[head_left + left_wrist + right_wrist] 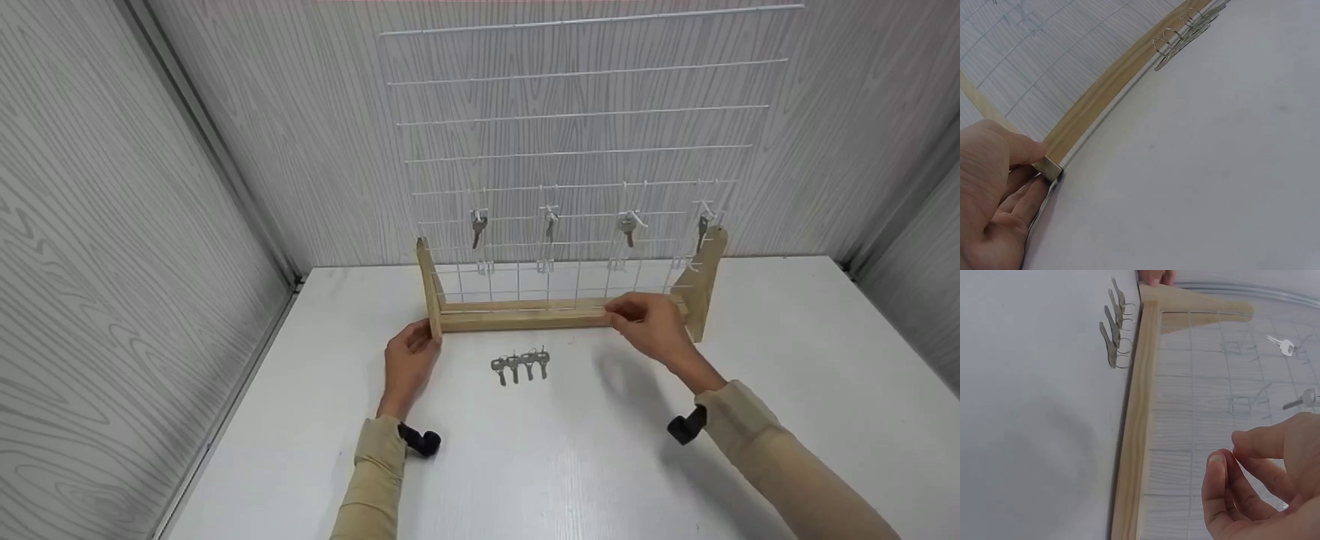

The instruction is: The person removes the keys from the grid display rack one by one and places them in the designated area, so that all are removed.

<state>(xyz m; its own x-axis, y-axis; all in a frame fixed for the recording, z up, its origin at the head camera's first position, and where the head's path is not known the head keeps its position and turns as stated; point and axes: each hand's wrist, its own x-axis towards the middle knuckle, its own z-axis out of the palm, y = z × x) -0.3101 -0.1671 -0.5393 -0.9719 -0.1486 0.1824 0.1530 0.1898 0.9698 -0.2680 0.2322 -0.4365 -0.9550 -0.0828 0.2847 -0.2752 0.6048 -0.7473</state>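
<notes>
A white wire grid rack (592, 20) stands upright in a wooden base (517, 322). My left hand (409, 364) pinches the front foot of the left wooden side piece (430, 281), thumb on one side and fingers on the other. In the head view my right hand (656, 330) appears in front of the base's right part. Its fingers are loosely bent in the right wrist view, with nothing visible between thumb and fingertips. Several keys, including a key (479, 227) at the left and a key (628, 227) farther right, hang from upper hooks. Several keys with rings (514, 366) lie in a row before the base.
White lower hooks (545, 265) are fixed on the grid below the hanging keys. The right wooden side piece (703, 289) stands beyond my right hand. A white table (525, 465) carries the rack, with grained panels (75, 187) enclosing it at left, back and right.
</notes>
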